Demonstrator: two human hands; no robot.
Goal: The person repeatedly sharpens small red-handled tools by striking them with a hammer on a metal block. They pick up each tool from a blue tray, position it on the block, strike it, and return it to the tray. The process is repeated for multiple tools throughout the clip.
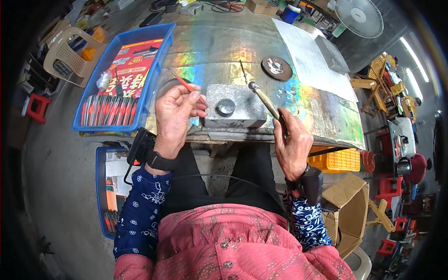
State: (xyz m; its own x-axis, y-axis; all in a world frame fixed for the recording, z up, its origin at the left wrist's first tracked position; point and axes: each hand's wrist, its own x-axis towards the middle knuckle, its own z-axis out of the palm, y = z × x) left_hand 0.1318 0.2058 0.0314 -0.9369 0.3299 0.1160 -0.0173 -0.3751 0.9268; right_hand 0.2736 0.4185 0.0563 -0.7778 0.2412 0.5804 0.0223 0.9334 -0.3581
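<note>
1. Two hands occupied: my left hand (176,109) pinches a slim red tool (184,83); my right hand (294,142) grips a hammer (266,100) by its handle.
2. Metal block (251,106) at near edge of surface (214,44): 3 o'clock from left hand, 10 from right; long axis 9–3. Dark disc (226,107) on top, nearer left hand.
3. Red tool's long axis: between 10 and 11 o'clock, thin tip pointing away from block.
4. Hammer's axis: round head toward 11; contact with block, can't tell.
</note>
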